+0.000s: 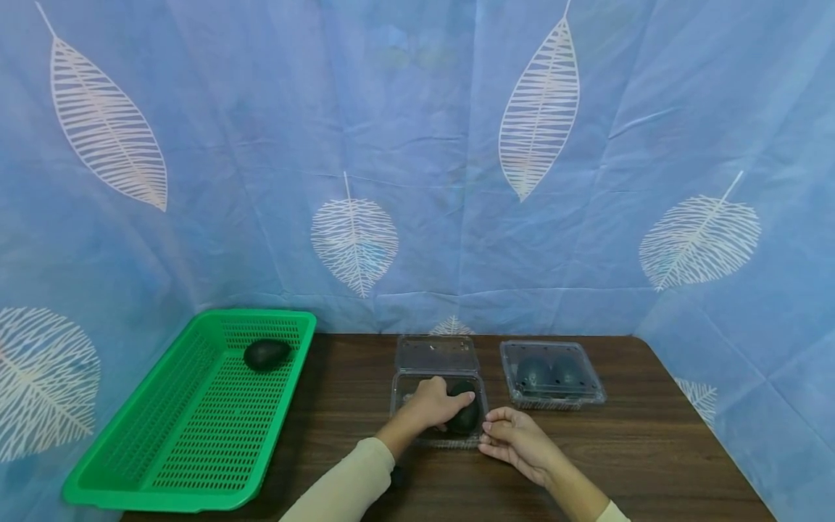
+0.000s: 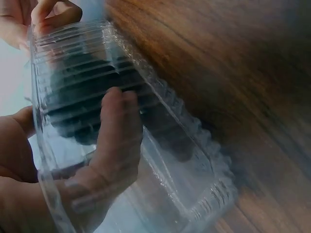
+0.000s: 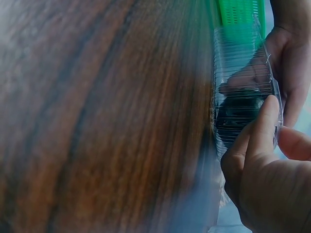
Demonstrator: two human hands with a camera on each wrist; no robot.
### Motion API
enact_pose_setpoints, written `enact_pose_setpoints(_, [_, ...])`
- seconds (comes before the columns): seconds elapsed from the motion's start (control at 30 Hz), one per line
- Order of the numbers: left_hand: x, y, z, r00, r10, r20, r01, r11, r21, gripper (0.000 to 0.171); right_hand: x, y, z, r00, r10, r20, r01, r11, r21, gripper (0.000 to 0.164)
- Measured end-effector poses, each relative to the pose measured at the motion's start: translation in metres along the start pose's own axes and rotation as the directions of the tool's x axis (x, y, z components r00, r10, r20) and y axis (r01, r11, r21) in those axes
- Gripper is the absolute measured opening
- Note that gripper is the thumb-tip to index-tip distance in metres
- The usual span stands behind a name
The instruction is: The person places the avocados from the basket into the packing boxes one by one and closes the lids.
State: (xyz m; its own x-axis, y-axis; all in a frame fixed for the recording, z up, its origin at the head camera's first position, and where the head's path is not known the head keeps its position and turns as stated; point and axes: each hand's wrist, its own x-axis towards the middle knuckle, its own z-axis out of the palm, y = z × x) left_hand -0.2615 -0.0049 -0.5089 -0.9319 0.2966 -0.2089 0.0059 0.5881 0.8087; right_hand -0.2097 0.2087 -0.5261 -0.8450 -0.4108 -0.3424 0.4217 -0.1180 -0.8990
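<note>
A clear plastic clamshell box [image 1: 438, 444] stands at the middle of the table, its lid [image 1: 437, 354] tipped back. Inside, on the right, lies a dark avocado [image 1: 464, 419]. My left hand [image 1: 430, 403] reaches into the box and holds this avocado, thumb over its top and fingers down its left side. Through the ribbed wall the left wrist view shows those fingers [image 2: 119, 131] against the avocado [image 2: 77, 97]. At the box's right side my right hand [image 1: 518, 441] pinches the rim, its fingers [image 3: 262, 126] along the outer wall.
A green plastic basket [image 1: 277, 435] stands at the left, with one avocado [image 1: 266, 354] at its far end. Right of the open box sits a closed clear box [image 1: 554, 399] with two avocados in it. A blue leaf-print cloth [image 1: 417, 145] hangs behind the brown wooden table [image 1: 652, 449].
</note>
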Motion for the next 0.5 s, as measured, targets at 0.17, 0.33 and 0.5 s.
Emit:
enact_pose_setpoints(0.17, [-0.003, 0.0, -0.006, 1.0, 0.002, -0.004, -0.002, 1.0, 0.01, 0.05, -0.001, -0.001, 0.002, 1.0, -0.008, 0.004, 0.008, 1.0, -0.001, 0.026])
enact_pose_setpoints(0.33, [-0.007, 0.0, -0.015, 1.0, 0.015, -0.002, -0.015, 0.999, 0.036, 0.051, -0.002, -0.002, 0.003, 1.0, -0.017, 0.005, 0.017, 1.0, -0.011, 0.026])
enact_pose_setpoints(0.5, [-0.009, 0.0, -0.023, 0.999, 0.034, -0.008, -0.033, 0.998, 0.056, 0.06, -0.002, -0.001, 0.004, 1.0, -0.016, -0.002, 0.016, 1.0, -0.01, 0.027])
